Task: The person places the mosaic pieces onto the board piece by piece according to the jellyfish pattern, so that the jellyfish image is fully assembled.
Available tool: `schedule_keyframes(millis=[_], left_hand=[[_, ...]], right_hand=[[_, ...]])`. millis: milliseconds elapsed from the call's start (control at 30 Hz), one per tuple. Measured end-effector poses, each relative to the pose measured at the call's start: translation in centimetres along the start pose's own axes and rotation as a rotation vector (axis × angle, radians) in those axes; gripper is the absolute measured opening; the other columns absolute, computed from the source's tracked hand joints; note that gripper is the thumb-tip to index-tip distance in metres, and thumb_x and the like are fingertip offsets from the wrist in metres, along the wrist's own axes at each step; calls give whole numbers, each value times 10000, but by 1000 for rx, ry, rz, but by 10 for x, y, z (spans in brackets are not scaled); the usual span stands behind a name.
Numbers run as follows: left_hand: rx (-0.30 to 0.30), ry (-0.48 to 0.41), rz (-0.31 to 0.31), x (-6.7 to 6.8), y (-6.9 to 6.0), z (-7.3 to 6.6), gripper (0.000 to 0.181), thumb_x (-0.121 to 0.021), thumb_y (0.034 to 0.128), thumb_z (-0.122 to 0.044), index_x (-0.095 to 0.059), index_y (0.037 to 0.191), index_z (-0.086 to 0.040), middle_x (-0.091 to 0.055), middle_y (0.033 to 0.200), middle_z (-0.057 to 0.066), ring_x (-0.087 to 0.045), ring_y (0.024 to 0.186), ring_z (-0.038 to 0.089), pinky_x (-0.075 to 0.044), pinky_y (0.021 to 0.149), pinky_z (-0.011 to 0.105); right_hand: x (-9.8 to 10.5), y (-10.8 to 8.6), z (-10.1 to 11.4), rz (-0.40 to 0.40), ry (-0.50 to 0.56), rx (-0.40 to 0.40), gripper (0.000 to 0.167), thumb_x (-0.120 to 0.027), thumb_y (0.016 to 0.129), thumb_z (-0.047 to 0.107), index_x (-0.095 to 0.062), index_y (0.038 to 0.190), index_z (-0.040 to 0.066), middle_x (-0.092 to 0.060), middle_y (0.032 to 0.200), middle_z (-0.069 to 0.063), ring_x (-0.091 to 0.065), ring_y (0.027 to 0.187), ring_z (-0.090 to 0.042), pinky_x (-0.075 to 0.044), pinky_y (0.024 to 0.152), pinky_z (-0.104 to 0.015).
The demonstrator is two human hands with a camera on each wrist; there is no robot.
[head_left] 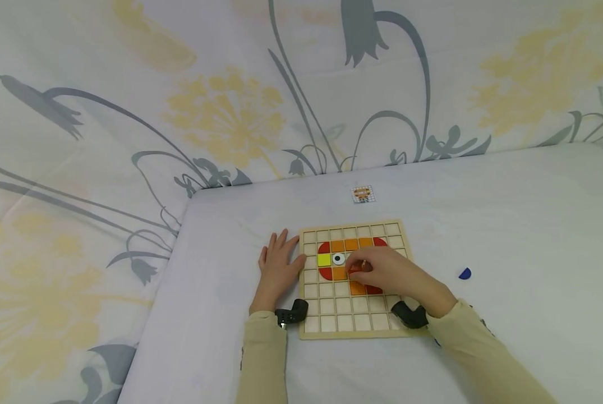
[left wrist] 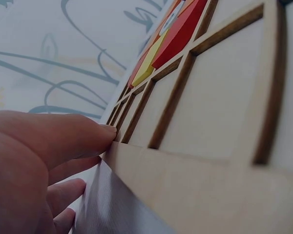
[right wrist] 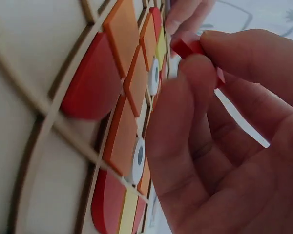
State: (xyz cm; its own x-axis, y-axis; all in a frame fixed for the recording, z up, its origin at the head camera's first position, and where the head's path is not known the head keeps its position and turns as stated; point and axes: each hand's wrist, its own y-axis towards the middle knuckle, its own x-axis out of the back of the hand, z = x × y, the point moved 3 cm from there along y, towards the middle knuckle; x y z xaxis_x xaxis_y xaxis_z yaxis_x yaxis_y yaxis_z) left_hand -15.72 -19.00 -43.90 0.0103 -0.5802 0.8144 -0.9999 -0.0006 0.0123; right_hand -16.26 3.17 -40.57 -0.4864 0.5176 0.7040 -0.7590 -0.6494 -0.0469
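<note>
A square wooden grid board (head_left: pixel 327 324) lies on the white cloth, partly filled with orange, red, yellow and white eye pieces. My right hand (head_left: pixel 389 270) is over the middle of the board, pinching a small red piece (right wrist: pixel 184 46) between thumb and fingers. It hides some of the cells beneath it. On the board's left side my left hand (head_left: pixel 279 272) lies spread flat, its thumb touching the wooden edge (left wrist: pixel 129 161). A yellow square (head_left: pixel 324 260) and a white eye piece (head_left: pixel 339 258) sit side by side in the grid.
A small printed pattern card (head_left: pixel 363 194) lies beyond the board. To the right is a blue half-round piece (head_left: pixel 465 273). Another blue piece (head_left: pixel 437 342) is mostly covered by the right sleeve. Flowered fabric (head_left: pixel 230 112) rises behind the table.
</note>
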Motion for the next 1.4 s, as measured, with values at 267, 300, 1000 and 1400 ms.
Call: schedule_keyframes(millis=[267, 300, 1000, 1400], left_hand=[[-5, 48, 10, 1, 5, -2, 472, -501, 883, -316, -445, 1321, -152, -233, 1455, 56, -74, 1347, 256, -31, 1029, 478], [-6, 52, 11, 1, 5, -2, 472, -502, 882, -316, -444, 1322, -152, -232, 1455, 56, -75, 1346, 255, -32, 1028, 477], [16, 36, 12, 2, 2, 0, 477, -502, 880, -314, -440, 1325, -153, -225, 1458, 54, -59, 1349, 246, -18, 1028, 476], [4, -5, -4, -1, 0, -1, 472, -520, 876, -293, -449, 1318, -141, -237, 1452, 68, -73, 1346, 259, -25, 1022, 489]], right_hand=[[-9, 3, 1, -37, 84, -13, 54, -662, 805, 244, -617, 829, 229, -583, 740, 135, -536, 698, -53, -455, 672, -260], [-11, 4, 1, -44, 83, -10, 54, -662, 804, 248, -612, 821, 240, -582, 740, 138, -535, 697, -51, -454, 669, -258], [-25, 6, 10, -41, -60, 38, 51, -649, 798, 142, -663, 825, 183, -551, 742, 151, -483, 677, -56, -419, 637, -233], [-28, 4, 12, -68, -147, 49, 34, -670, 794, 154, -653, 806, 181, -492, 778, 98, -460, 682, -69, -416, 637, -228]])
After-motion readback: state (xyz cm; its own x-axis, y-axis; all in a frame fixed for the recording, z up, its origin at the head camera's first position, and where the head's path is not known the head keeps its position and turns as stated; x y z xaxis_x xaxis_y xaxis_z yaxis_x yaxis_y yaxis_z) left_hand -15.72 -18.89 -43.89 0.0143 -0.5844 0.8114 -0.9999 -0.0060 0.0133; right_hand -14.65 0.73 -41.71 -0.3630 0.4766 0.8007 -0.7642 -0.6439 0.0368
